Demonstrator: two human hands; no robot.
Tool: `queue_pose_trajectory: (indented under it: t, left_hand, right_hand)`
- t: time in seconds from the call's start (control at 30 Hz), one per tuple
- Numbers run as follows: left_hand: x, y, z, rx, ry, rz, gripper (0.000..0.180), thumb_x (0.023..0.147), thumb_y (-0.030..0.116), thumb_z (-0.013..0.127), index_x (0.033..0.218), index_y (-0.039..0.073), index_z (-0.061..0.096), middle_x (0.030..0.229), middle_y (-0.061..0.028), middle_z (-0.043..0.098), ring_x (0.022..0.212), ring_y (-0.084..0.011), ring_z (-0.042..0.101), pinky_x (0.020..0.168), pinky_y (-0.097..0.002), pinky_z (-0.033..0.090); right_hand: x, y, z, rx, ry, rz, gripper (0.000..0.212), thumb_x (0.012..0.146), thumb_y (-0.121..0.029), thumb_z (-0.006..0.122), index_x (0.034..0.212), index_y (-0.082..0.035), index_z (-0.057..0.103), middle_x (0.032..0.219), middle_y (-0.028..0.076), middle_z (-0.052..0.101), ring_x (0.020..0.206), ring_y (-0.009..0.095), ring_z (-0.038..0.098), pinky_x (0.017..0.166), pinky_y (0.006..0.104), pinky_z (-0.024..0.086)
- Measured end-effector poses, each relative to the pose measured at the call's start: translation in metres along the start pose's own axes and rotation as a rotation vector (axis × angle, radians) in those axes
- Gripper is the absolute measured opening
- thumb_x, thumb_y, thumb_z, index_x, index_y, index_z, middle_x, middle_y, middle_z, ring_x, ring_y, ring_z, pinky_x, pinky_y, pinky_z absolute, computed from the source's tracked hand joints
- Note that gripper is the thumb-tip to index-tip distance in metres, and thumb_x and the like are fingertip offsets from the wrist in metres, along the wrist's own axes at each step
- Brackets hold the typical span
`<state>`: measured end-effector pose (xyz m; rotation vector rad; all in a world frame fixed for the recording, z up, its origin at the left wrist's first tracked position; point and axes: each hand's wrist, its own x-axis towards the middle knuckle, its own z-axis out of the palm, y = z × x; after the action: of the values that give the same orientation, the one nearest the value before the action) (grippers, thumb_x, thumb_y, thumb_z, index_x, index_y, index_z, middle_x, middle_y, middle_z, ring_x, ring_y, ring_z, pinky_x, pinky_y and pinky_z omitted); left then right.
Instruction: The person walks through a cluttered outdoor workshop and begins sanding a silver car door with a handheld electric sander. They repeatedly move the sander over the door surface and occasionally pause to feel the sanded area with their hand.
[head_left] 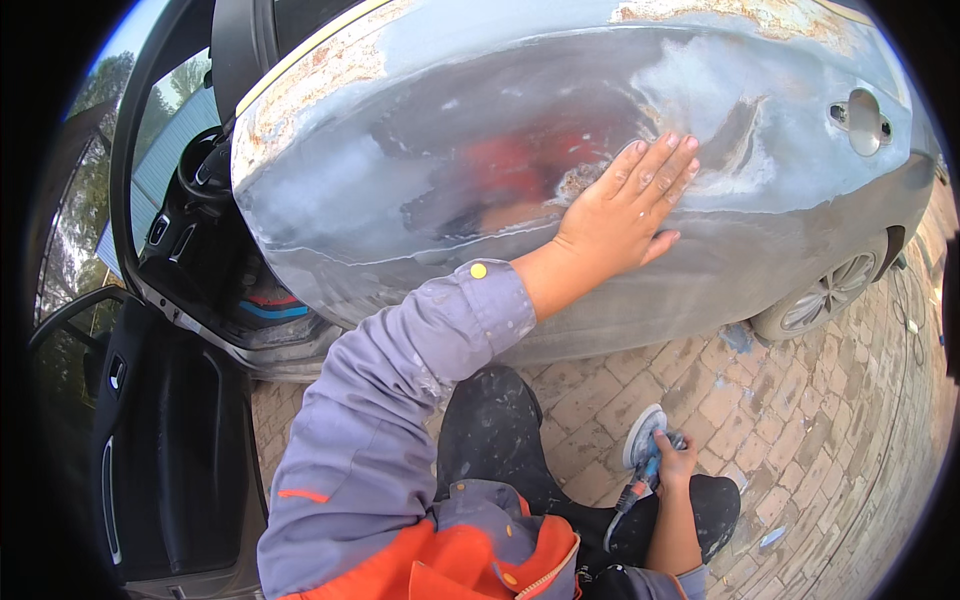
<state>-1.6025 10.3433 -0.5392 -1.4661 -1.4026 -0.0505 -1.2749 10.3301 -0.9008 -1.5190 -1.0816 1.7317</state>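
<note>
My left hand (625, 205) lies flat on the sanded car door panel (420, 130), palm against the metal and fingers stretched toward the upper right. White dust marks its fingers. Beside its fingertips is a rough patch of filler and bare metal, with pale grey primer around it. Lower down, over my right knee, my right hand (677, 460) is closed round the body of a blue disc sander (650, 468). The sander's round, pale pad (643, 432) faces up and left, apart from the car. Its cable runs down past my leg.
At the left, the front door (175, 440) stands wide open, showing the steering wheel (200, 165). The door handle recess (862, 122) is at the upper right, above the rear wheel (830, 295). Brick paving (770, 430) lies beneath, with a cable (910, 320) at the far right.
</note>
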Motion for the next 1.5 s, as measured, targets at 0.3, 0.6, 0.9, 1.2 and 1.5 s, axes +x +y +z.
queue_pose_trajectory:
  t: [0.3, 0.6, 0.9, 1.2, 1.5]
  left_hand:
    - [0.025, -0.023, -0.013, -0.068, -0.056, 0.073, 0.095, 0.098, 0.066, 0.063, 0.170, 0.008, 0.041, 0.180, -0.0102, 0.033, 0.167, -0.0273, 0.027, 0.137, -0.0479, 0.021]
    - [0.092, 0.024, 0.014, -0.080, -0.007, 0.070, 0.096, 0.099, 0.066, 0.061, 0.170, 0.004, 0.039, 0.181, -0.0147, 0.028, 0.167, -0.0319, 0.027, 0.136, -0.0483, 0.023]
    - [0.008, -0.001, -0.008, -0.080, -0.152, 0.279, 0.088, 0.101, 0.064, 0.061, 0.168, 0.009, 0.045, 0.179, -0.0038, 0.036, 0.165, -0.0229, 0.032, 0.136, -0.0467, 0.022]
    - [-0.061, -0.030, -0.025, 0.007, -0.098, -0.116, 0.095, 0.097, 0.068, 0.064, 0.165, 0.004, 0.048, 0.178, -0.0155, 0.037, 0.167, -0.0333, 0.028, 0.136, -0.0517, 0.018]
    - [-0.153, 0.006, 0.001, 0.055, -0.198, 0.017, 0.094, 0.101, 0.067, 0.061, 0.166, 0.001, 0.045, 0.179, -0.0170, 0.032, 0.169, -0.0353, 0.022, 0.137, -0.0523, 0.009]
  right_hand:
    - [-0.018, -0.013, 0.005, -0.066, 0.074, -0.069, 0.071, 0.082, -0.018, 0.096, 0.136, 0.002, 0.056, 0.115, 0.014, 0.066, 0.098, 0.022, 0.067, 0.085, 0.0373, 0.058]
    - [-0.002, 0.011, 0.018, -0.054, 0.048, -0.116, 0.064, 0.085, -0.010, 0.094, 0.134, 0.002, 0.054, 0.109, 0.012, 0.067, 0.089, 0.019, 0.069, 0.075, 0.0348, 0.059]
    - [0.000, 0.003, 0.015, -0.048, -0.004, -0.016, 0.075, 0.081, -0.023, 0.098, 0.138, 0.002, 0.055, 0.122, 0.017, 0.067, 0.104, 0.023, 0.068, 0.088, 0.0374, 0.059]
    - [0.003, -0.004, 0.018, -0.035, 0.000, -0.078, 0.065, 0.083, -0.015, 0.096, 0.132, 0.003, 0.056, 0.109, 0.011, 0.067, 0.092, 0.018, 0.067, 0.080, 0.0344, 0.058]
    - [0.005, -0.007, 0.015, -0.095, -0.010, -0.053, 0.074, 0.082, -0.025, 0.097, 0.137, 0.003, 0.057, 0.119, 0.015, 0.067, 0.103, 0.023, 0.067, 0.090, 0.0375, 0.058]
